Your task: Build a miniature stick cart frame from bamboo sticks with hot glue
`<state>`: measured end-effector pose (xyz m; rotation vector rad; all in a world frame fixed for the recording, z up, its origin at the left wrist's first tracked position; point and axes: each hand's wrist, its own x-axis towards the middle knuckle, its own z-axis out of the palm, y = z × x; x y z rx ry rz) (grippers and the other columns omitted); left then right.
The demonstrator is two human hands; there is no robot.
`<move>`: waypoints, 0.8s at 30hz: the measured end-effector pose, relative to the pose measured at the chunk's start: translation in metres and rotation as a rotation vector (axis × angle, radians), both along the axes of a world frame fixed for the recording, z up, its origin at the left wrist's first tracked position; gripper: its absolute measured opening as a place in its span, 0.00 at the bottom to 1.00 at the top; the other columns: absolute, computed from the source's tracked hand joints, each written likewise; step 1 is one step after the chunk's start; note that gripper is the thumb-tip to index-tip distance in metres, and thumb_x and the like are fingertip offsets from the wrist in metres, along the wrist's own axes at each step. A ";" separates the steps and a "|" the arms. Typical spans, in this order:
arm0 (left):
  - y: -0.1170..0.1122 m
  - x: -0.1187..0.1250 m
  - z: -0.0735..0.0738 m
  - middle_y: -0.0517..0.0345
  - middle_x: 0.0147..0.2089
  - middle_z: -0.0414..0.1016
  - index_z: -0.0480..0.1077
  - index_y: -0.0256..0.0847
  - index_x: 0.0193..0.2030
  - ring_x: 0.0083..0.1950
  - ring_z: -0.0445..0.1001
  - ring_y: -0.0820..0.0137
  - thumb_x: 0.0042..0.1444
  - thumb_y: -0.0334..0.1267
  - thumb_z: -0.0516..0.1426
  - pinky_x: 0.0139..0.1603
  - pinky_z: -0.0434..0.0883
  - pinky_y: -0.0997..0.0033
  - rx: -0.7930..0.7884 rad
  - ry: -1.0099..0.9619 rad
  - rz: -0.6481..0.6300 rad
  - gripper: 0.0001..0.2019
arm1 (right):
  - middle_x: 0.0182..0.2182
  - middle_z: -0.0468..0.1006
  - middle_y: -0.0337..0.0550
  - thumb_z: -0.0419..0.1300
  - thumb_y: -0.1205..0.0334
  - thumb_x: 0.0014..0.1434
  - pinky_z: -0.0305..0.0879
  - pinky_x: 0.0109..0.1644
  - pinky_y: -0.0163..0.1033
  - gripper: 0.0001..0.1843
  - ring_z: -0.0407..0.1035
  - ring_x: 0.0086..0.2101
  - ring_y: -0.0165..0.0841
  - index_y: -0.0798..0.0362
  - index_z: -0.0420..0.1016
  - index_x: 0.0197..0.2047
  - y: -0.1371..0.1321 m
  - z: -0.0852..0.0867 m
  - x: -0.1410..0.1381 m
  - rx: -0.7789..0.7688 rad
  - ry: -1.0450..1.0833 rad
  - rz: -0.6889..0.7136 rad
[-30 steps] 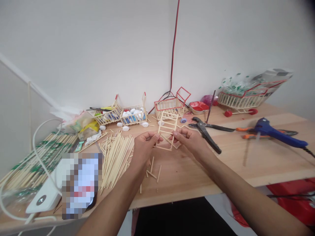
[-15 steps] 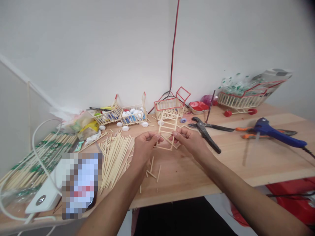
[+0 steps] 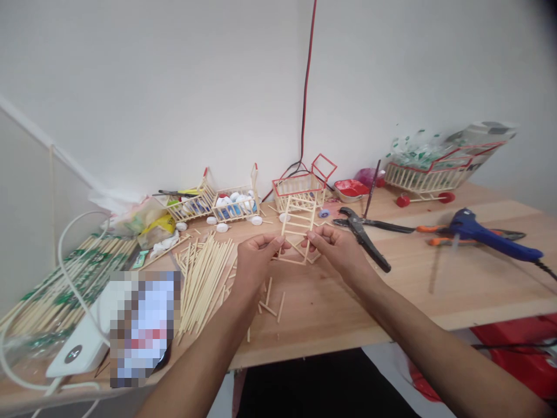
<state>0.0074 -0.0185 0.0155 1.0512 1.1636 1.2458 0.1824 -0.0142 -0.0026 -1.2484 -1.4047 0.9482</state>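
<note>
Between my hands is a small ladder-like frame of thin wooden sticks (image 3: 299, 225), tilted up above the table. My left hand (image 3: 257, 255) pinches its left side between thumb and fingers. On the opposite side, my right hand (image 3: 335, 248) pinches the right upright. Behind the frame stands a small stick cart with a red-painted rim (image 3: 300, 184), partly covered by it. Loose short sticks (image 3: 270, 307) lie on the table just below my left hand. A pile of long sticks (image 3: 206, 284) spreads to the left of that hand.
Pliers (image 3: 365, 238) and a blue glue gun (image 3: 491, 235) lie to the right. A dish of red paint (image 3: 350, 188) and a large stick cart (image 3: 429, 177) stand behind. Small carts (image 3: 235, 206), wrapped chopsticks (image 3: 78, 278), a white power bank (image 3: 80, 342) and a blurred-out phone (image 3: 143, 331) are leftward.
The stick frame and my right hand have shifted very slightly to the right. Both hands keep their pinch on the frame; the rest looks the same.
</note>
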 end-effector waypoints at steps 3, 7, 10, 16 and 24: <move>0.002 -0.002 -0.003 0.50 0.31 0.79 0.79 0.35 0.31 0.32 0.72 0.70 0.46 0.44 0.64 0.35 0.67 0.71 0.005 -0.018 0.000 0.12 | 0.24 0.75 0.41 0.60 0.46 0.56 0.60 0.33 0.35 0.19 0.66 0.26 0.29 0.54 0.72 0.26 0.004 -0.005 0.004 0.011 0.048 -0.006; 0.007 -0.006 -0.007 0.51 0.33 0.79 0.79 0.37 0.35 0.35 0.73 0.69 0.49 0.47 0.62 0.36 0.67 0.71 0.061 -0.026 0.062 0.14 | 0.24 0.74 0.40 0.60 0.46 0.57 0.58 0.33 0.35 0.19 0.65 0.26 0.28 0.54 0.71 0.26 0.007 -0.010 0.007 0.016 0.058 0.001; 0.009 -0.007 -0.006 0.51 0.33 0.79 0.78 0.36 0.35 0.35 0.73 0.70 0.50 0.47 0.62 0.36 0.66 0.72 0.083 0.007 0.085 0.14 | 0.24 0.74 0.40 0.60 0.46 0.56 0.57 0.32 0.35 0.19 0.64 0.25 0.28 0.54 0.72 0.26 0.006 -0.009 0.006 0.001 0.067 0.012; 0.007 -0.008 -0.006 0.60 0.25 0.70 0.71 0.37 0.26 0.28 0.66 0.75 0.54 0.45 0.58 0.33 0.62 0.74 0.174 0.022 0.082 0.13 | 0.24 0.74 0.40 0.62 0.44 0.54 0.56 0.31 0.35 0.20 0.61 0.24 0.27 0.54 0.73 0.27 0.005 -0.006 0.004 -0.003 0.099 0.009; 0.008 -0.009 -0.011 0.65 0.19 0.60 0.63 0.39 0.22 0.22 0.59 0.77 0.57 0.47 0.55 0.26 0.56 0.75 0.200 0.073 0.070 0.17 | 0.28 0.75 0.41 0.63 0.44 0.53 0.58 0.31 0.33 0.19 0.62 0.26 0.26 0.54 0.72 0.28 0.006 -0.009 0.005 -0.023 0.217 0.022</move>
